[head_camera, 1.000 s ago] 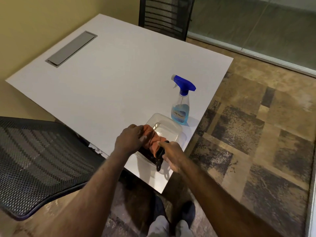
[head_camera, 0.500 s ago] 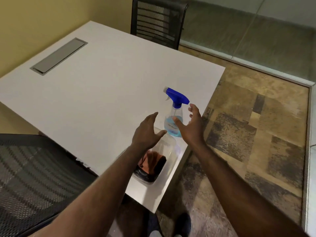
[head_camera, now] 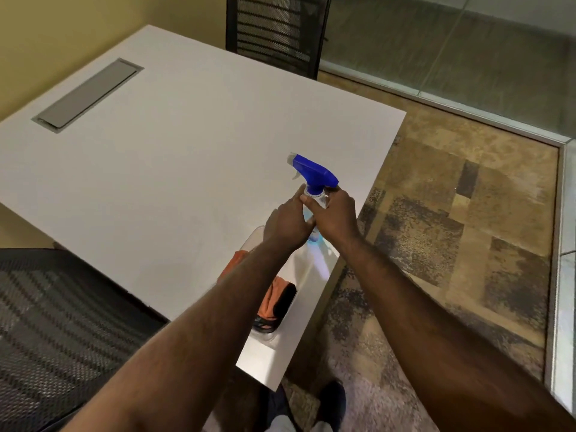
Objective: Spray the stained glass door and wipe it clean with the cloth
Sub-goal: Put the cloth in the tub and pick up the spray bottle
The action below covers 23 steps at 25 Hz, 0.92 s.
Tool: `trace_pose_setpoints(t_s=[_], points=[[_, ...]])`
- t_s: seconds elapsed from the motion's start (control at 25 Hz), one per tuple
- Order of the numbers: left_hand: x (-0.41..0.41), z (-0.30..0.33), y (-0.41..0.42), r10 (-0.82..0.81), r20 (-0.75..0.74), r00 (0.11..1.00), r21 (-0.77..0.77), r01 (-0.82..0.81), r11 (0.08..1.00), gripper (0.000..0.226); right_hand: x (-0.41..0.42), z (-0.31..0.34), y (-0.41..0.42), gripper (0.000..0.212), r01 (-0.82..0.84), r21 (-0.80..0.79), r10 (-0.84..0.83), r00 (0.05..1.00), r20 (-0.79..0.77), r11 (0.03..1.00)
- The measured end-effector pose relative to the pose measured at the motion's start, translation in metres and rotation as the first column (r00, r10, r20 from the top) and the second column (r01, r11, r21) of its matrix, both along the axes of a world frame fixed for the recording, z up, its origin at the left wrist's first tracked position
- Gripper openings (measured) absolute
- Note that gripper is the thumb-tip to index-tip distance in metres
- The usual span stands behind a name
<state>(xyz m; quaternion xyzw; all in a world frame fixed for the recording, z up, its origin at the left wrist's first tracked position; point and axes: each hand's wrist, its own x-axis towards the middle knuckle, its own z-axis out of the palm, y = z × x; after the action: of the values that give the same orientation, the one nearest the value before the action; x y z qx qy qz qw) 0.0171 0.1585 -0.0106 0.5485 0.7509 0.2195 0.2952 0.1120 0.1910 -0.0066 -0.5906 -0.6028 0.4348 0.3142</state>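
Note:
A clear spray bottle with a blue trigger head (head_camera: 314,173) stands near the right edge of the white table (head_camera: 174,169). My right hand (head_camera: 335,213) wraps around its neck and body. My left hand (head_camera: 286,226) presses against the bottle's left side, fingers closed on it. Most of the bottle's body is hidden by both hands. Nearer to me, an orange cloth (head_camera: 274,299) lies with a dark item in a clear plastic container (head_camera: 265,335), partly covered by my left forearm. The glass wall (head_camera: 452,42) runs along the far right.
A black mesh chair (head_camera: 274,29) stands at the table's far side and another mesh chair (head_camera: 53,332) at near left. A grey cable hatch (head_camera: 87,95) is set in the tabletop. Patterned carpet (head_camera: 452,229) covers the floor on the right. My shoes (head_camera: 330,403) show below the table edge.
Both hands left the cloth in the container, reached forward to the spray bottle, and have now closed around it.

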Motion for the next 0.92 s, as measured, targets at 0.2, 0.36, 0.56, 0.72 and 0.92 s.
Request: trace_pose_setpoints(t_s=[0.2,0.36,0.56,0.72,0.92], points=[[0.0,0.025,-0.014,0.007,-0.011,1.0,0.124,-0.006,0.992,0.053,0.004,0.03,-0.011,0.04,-0.023,0.087,0.026,0.999,-0.029,0.996],[-0.009,0.067,-0.033,0.006,0.008,1.0,0.26,-0.008,0.966,0.057,0.002,0.074,-0.025,0.039,-0.083,0.233,0.1,0.993,-0.059,0.969],[-0.028,0.104,-0.054,0.022,-0.061,0.998,0.296,-0.003,0.955,0.058,-0.007,0.114,-0.043,0.042,-0.106,0.333,0.147,0.984,-0.1,0.937],[-0.036,0.1,-0.079,0.048,-0.056,0.997,0.264,-0.032,0.964,0.05,-0.015,0.109,-0.06,0.044,-0.186,0.263,0.213,0.974,-0.078,0.947],[-0.04,0.065,-0.102,0.033,-0.078,0.996,0.196,-0.017,0.98,0.049,-0.018,0.073,-0.08,0.041,-0.196,0.154,0.21,0.975,-0.077,0.968]])
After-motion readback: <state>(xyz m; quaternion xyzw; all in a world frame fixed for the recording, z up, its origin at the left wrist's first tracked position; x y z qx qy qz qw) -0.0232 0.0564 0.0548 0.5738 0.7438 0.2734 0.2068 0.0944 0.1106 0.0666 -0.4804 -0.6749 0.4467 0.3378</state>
